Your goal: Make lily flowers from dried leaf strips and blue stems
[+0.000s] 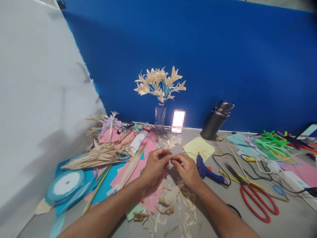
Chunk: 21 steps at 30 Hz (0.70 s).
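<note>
Head view: left hand (156, 163) and right hand (187, 168) pinched, grip contents unclear, pale scraps (172, 195) on near side.

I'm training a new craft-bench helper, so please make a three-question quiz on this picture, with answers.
1. Multiple choice: what colour are the handles of the scissors?
a) green
b) red
c) white

2. True or false: the pale flowers stand in a clear bottle.

3. Short answer: which tool lies just beside the right hand?

Key:
1. b, red
2. True
3. The blue glue gun
</note>
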### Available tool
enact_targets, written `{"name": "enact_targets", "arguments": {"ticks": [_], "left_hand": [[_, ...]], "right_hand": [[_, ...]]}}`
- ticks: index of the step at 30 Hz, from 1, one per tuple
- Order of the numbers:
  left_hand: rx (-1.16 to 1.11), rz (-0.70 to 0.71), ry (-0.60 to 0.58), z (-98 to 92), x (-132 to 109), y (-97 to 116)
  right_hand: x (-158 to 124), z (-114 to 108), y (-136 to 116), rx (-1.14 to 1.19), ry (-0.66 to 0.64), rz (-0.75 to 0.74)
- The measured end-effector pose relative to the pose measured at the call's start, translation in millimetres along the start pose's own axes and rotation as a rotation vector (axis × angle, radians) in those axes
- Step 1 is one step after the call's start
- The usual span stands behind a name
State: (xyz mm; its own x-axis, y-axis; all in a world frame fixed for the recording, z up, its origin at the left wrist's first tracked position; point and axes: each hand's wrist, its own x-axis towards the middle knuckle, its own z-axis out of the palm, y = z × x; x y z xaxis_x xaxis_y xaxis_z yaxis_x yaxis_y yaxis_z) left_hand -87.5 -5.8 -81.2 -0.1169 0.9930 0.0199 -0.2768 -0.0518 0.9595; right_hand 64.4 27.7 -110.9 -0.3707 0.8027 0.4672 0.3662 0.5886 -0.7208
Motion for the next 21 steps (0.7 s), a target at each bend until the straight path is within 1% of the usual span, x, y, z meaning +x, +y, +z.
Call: {"name": "enact_targets", "arguments": {"ticks": [8, 15, 21], "left_hand": [[-0.02, 0.027, 0.052, -0.2, 2, 5], [0.012, 0.042, 0.036, 0.0, 0, 0], [0.036, -0.001, 0.004, -1.5, 0, -6]], "right_hand": [[1, 0, 1, -0.023, -0.05, 0.037], [1, -1, 3, -0.105, -0.09, 0.045], [0, -2, 4, -0.16, -0.101, 0.032]]}}
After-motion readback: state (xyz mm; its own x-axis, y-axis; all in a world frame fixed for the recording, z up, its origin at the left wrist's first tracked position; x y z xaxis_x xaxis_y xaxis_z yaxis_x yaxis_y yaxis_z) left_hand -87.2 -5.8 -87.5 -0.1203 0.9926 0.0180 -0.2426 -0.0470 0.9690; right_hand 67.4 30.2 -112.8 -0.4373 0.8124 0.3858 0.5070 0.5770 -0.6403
